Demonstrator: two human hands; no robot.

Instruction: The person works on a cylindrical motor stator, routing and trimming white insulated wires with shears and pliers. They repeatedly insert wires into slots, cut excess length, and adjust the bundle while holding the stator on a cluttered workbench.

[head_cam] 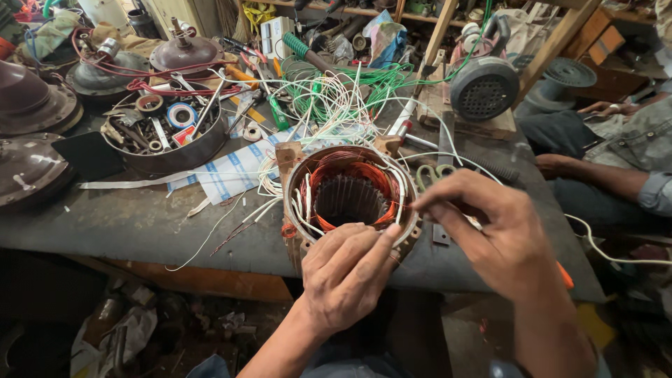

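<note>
Hands meet over a stator (350,199) at the near edge of a cluttered bench (140,224): the left hand (346,273) rests on the stator's front rim, fingers drawn together against it, while the right hand (493,234) pinches a thin white wire (400,210) between thumb and forefinger just above the rim's right side. Copper windings (350,168) line the bore directly ahead of both hands, with white-sleeved leads (304,203) fanning out to the left of the left hand. A risk, as it looks from here: a hard tug on the pinched wire could nick the coil enamel or pull a lead loose, and the stator, sitting close to the bench edge, could tip toward the person if pressed down at the front. Scissors (434,171) lie just beyond the right hand. Farther off to the left sits a round tin (168,157) of tape rolls and spanners; green and white wire (336,94) tangles behind the stator. Another person's arm (616,178) rests at the bench's far right.
</note>
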